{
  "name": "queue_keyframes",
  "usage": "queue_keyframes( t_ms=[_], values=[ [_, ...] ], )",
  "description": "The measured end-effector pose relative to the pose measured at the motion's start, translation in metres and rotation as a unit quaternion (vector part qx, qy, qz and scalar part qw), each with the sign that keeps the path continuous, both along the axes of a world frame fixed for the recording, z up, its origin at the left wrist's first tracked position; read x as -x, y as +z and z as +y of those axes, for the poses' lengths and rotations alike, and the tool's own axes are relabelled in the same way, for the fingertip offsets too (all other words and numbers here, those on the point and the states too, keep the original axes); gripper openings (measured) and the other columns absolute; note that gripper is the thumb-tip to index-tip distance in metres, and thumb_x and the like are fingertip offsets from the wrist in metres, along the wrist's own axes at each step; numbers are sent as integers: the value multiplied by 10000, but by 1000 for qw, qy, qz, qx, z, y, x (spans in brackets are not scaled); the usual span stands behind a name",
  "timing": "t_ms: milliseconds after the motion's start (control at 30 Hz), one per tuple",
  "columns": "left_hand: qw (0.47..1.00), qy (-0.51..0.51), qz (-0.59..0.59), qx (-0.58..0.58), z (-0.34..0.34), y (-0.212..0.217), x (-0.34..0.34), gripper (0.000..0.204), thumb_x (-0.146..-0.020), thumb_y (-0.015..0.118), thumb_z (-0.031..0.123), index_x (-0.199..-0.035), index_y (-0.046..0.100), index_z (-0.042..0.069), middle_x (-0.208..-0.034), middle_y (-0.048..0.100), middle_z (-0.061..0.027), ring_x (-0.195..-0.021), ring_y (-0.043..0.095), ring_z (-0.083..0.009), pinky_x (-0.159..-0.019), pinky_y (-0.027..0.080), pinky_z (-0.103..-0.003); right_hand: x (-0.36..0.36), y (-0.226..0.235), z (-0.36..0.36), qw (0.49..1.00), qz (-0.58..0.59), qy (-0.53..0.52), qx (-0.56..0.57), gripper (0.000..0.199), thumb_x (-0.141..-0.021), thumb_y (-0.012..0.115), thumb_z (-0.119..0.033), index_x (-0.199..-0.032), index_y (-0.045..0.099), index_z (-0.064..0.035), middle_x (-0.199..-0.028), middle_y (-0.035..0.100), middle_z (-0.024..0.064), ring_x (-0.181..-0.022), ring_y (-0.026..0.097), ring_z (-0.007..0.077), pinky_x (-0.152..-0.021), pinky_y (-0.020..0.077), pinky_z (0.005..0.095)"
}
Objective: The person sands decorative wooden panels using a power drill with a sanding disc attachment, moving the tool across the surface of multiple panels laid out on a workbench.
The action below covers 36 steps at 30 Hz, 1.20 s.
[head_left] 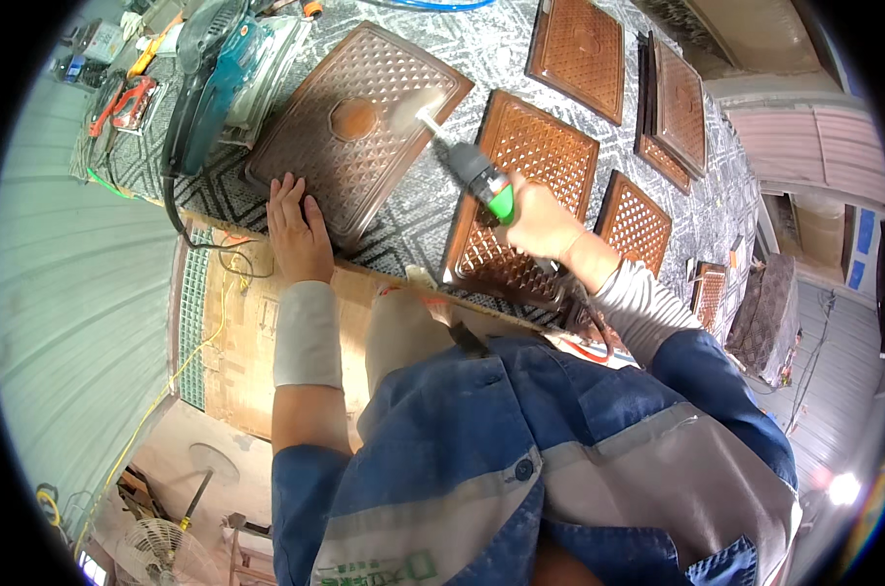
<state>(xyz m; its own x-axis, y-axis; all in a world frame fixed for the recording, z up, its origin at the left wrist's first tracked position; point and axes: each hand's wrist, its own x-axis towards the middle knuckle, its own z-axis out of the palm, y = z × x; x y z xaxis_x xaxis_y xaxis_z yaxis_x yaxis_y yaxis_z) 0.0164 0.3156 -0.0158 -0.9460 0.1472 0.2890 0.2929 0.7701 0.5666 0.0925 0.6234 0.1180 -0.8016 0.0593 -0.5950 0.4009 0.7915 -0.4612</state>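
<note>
- The left hand rested, fingers slightly spread and thumb apart, on the near edge of a brown embossed panel, at eleven o'clock from the view's centre.
- The right hand, fingers curled around a green-and-black power tool, aimed its blurred, pale tip over that panel; contact was unclear.
- Further brown panels lay from one to three o'clock on a patterned grey cloth.
- A teal-and-black tool sat between ten and eleven.
</note>
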Motion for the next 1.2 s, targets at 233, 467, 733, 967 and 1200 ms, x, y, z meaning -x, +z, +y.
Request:
queue_keyframes(
  t_ms=[233,467,733,967,1200],
  values=[
    [998,53,33,20,14,-6,-1,374,-1034,417,189,-1345,582,62,-1438,536,-98,-1402,412,-336,-1166,298,-483,-18,-19,6,998,-2,28,60,519,-726,659,-91,-1188,474,56,-925,670,305,-917,684,442,-829,552,446],
    [998,38,57,5,15,-7,1,361,-1023,434,141,-1330,597,44,-1403,560,-146,-1368,446,-387,-1113,363,-493,-4,-16,35,997,35,5,74,507,-751,646,-69,-1213,481,62,-939,674,308,-923,684,437,-834,548,444],
    [998,50,47,1,17,-5,1,354,-1012,444,113,-1312,611,29,-1400,558,-169,-1372,442,-396,-1104,374,-492,25,-9,57,999,9,-31,34,488,-724,661,-66,-1171,503,52,-930,680,299,-919,688,437,-832,547,465],
    [998,51,34,27,17,-4,1,370,-1011,430,116,-1328,598,27,-1411,546,-178,-1380,432,-396,-1117,348,-487,31,-10,66,997,-13,-47,60,533,-732,669,-58,-1224,494,49,-955,685,287,-923,696,410,-840,554,430],
    [998,48,28,41,17,-2,-1,387,-1022,400,139,-1345,580,26,-1435,527,-173,-1395,411,-391,-1122,327,-487,21,-25,61,998,31,25,42,581,-728,729,-108,-1230,479,46,-922,679,280,-915,682,433,-830,546,438]
  ],
)
